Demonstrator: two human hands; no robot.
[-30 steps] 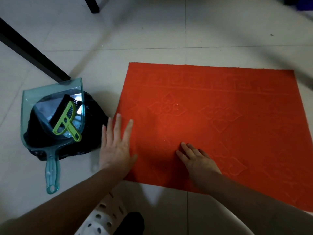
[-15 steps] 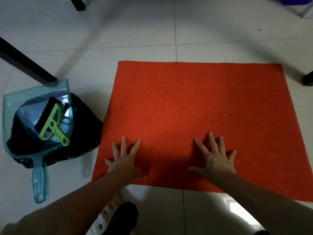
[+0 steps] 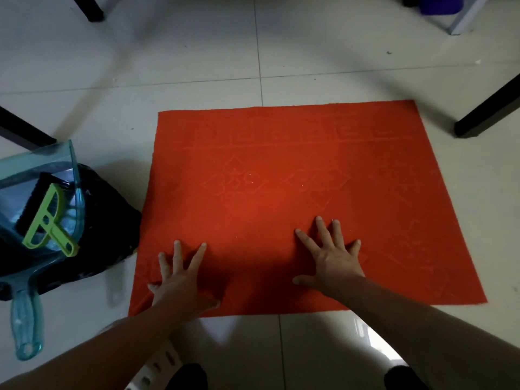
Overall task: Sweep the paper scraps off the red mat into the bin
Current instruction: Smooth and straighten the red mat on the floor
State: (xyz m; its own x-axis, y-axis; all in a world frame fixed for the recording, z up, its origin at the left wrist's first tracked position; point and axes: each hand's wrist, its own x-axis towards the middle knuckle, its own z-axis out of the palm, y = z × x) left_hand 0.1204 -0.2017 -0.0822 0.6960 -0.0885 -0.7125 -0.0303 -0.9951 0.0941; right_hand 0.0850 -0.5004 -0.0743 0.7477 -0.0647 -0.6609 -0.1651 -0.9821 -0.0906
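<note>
The red mat (image 3: pixel 309 164) lies flat on the tiled floor (image 3: pixel 197 66), beside the black-bagged bin (image 3: pixel 112 220) — embossed key border, heart medallions, a few pale specks. Left hand (image 3: pixel 180 280) and right hand (image 3: pixel 334 260) press its near part — fingers spread wide.

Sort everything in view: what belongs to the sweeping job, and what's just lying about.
For the job: red mat, with a few pale specks; teal dustpan; brush with green grip lying in it; black bin bag beneath; left hand and right hand, flat on the mat.
Lying about: black furniture legs; purple object, far corner; white perforated shoe.
</note>
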